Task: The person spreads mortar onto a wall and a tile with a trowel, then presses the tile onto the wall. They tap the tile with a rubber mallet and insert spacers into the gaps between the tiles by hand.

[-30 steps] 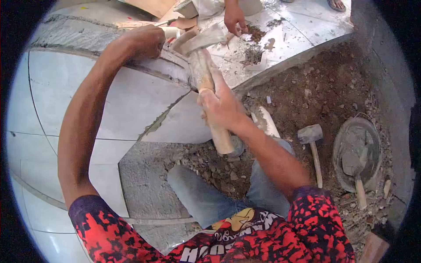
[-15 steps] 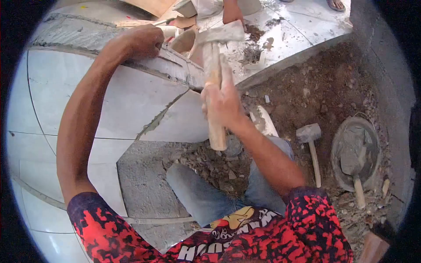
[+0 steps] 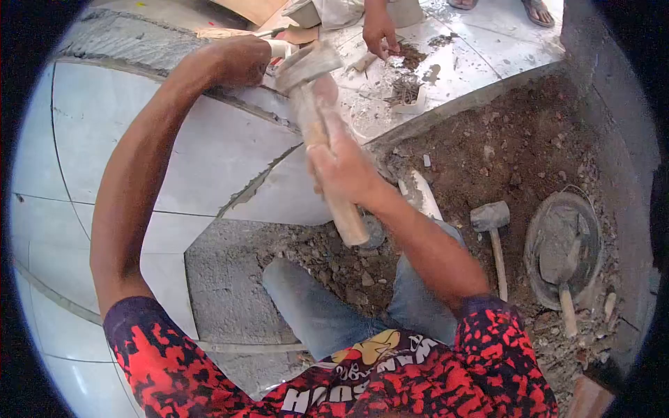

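Observation:
My right hand (image 3: 340,167) is wrapped round the wooden handle of a hammer (image 3: 308,70), its dusty head raised just right of my left hand. My left hand (image 3: 240,61) is closed in a fist at the far edge of the white-tiled surface (image 3: 202,153); its fingers face away, so what it holds is hidden. A ragged, mortar-smeared strip (image 3: 132,42) runs along that edge. A cut joint with rough mortar crosses the tiles below the hammer.
A mallet (image 3: 490,217) and a mortar pan (image 3: 563,244) with a trowel (image 3: 568,306) lie on the rubble at right. Another person's hand (image 3: 378,33) touches debris on the far tile floor. Sandalled feet (image 3: 536,10) stand beyond. A wall rises at right.
The hammer has swung left and its head has tilted toward my left hand. The other person's hand shows lower, over the debris. My left hand stays at the tile edge.

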Demonstrator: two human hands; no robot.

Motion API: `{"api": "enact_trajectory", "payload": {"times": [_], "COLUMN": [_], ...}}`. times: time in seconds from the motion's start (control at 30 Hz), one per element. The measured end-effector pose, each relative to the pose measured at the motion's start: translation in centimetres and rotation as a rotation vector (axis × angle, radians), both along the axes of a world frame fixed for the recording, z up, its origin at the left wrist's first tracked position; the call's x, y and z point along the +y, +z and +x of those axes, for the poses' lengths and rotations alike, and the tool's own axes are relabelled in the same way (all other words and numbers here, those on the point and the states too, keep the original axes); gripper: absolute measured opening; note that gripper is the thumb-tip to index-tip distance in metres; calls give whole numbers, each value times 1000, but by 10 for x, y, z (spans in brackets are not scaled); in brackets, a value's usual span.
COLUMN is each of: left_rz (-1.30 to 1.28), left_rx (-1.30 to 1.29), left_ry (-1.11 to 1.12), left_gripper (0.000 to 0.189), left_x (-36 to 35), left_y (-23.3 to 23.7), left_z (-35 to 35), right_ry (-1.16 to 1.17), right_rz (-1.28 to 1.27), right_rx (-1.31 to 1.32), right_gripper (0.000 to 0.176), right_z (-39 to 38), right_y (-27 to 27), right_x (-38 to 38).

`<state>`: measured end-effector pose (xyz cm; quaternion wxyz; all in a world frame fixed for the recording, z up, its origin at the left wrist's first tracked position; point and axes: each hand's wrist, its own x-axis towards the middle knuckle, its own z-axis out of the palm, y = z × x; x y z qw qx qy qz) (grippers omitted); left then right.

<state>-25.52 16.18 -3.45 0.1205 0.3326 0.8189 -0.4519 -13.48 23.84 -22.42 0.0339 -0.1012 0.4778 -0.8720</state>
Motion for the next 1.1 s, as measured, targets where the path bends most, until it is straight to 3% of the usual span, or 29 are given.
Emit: {"api": "enact_trajectory", "payload": {"times": [0.1,0.17,0.23,0.27,0.3,0.37,0.43,0.5,0.53,0.6,0.73,0.8,0.9,0.97,1.0,1.07,1.1], "left_rz": [-181,-149,-116,74,268,392,645,777,878,928,714,789,804,741,721,682,817], "left_rx": [47,37,28,70,105,75,-81,-184,-273,-373,-706,-867,-973,-1022,-1049,-1080,-1037], "left_ry": [128,109,84,-66,-217,-241,-226,-213,-226,-22,383,231,171,5,25,-29,-162], "left_gripper": [11,10,10,12,17,21,18,17,17,19,24,23,22,22,21,20,17], "left_x": [14,3,-2,-7,-10,-2,-14,-43,-58,-90,-149,-187,-223,-241,-247,-266,-273], "left_y": [-7,-11,-9,-12,-16,-18,-33,-64,-85,-137,-261,-323,-391,-412,-410,-413,-421], "left_z": [3,-2,-3,5,17,56,78,111,129,155,164,173,191,191,191,186,183], "right_ry": [-16,-81,-110,-116,-289,-455,-435,-410,-365,-304,-118,-99,-85,-21,-42,-17,-4], "right_rz": [105,107,93,104,297,533,808,1072,1085,1193,1327,1437,1630,1512,1706,1834,1898], "right_rx": [62,102,-16,-18,105,227,77,-26,-93,-177,-326,-313,-189,-521,-292,-381,-427], "right_gripper": [58,59,59,59,59,60,57,56,57,55,51,51,56,59,57,55,54], "right_z": [5,15,32,36,41,52,63,75,86,103,143,164,197,213,230,258,263], "right_y": [-24,-32,-37,-46,-57,-79,-103,-131,-142,-166,-204,-217,-241,-238,-255,-259,-248], "right_x": [11,26,54,64,73,97,116,131,135,141,139,128,121,105,114,109,99]}}
